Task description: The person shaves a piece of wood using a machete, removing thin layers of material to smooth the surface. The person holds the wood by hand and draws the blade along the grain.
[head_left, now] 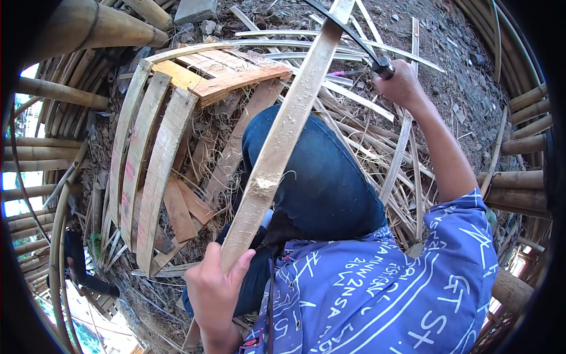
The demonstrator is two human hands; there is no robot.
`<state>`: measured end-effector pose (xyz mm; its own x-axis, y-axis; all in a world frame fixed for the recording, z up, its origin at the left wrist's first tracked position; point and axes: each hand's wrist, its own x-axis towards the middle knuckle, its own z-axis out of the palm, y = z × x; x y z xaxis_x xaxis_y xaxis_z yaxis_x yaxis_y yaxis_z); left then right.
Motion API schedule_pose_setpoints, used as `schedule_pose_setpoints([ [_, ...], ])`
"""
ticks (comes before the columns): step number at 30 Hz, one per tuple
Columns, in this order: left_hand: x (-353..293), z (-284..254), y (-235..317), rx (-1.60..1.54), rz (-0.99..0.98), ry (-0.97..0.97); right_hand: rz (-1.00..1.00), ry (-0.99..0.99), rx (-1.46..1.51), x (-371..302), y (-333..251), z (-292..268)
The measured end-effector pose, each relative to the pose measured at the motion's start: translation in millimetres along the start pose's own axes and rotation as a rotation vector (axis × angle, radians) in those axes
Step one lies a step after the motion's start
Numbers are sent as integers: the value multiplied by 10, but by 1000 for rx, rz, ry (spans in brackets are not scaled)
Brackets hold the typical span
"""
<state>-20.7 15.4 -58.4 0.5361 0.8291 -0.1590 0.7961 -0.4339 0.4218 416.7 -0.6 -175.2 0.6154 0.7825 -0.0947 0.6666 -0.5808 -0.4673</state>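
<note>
My left hand (pixel 217 283) is closed round the near end of a long, pale split bamboo strip (pixel 282 138). The strip slants up and away over my bent knee (pixel 318 171), its surface rough with small raised shavings. At the upper right my right hand (pixel 401 85) grips the black handle of a curved-blade knife (pixel 355 38). Its dark, narrow blade crosses the strip near the far end; whether the edge bites into the wood I cannot tell. The blade's tip and the strip's far end run out of the picture.
A slatted wooden crate (pixel 159 153) stands left of my knee. Several thin bamboo strips (pixel 398 156) and curly shavings lie on the dirt ground to the right and ahead. Thick bamboo poles (pixel 88 35) frame both sides. A grey block (pixel 196 10) sits at the far left.
</note>
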Motion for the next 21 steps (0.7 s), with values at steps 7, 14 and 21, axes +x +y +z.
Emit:
schedule_pose_setpoints([
  [7,-121,-110,-176,-7,-70,27,5,17,-5,156,-64,-43],
  [14,-291,-278,-295,116,-110,19,144,-16,-87,359,12,0],
  [21,-478,-363,-422,97,-115,53,271,-36,-117,541,106,88],
])
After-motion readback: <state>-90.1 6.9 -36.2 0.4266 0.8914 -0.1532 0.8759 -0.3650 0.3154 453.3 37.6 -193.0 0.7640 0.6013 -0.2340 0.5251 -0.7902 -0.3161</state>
